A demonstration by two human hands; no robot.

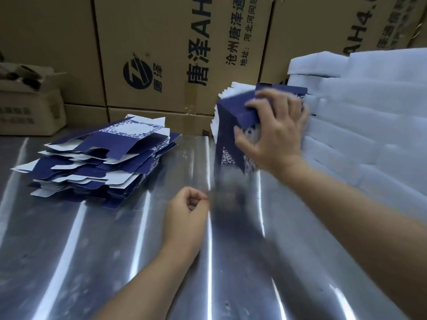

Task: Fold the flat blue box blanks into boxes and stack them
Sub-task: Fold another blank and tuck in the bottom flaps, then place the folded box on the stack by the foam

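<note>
One head-worn wide-angle view, facing forward and down.
Close over a shiny metal table (92,262); left hand (187,213) and right hand (270,132) mid-frame, brown cardboard cartons (161,42) behind.

Folded blue box (235,116) upright at right; messy flat-blank pile (101,162) left.
</note>
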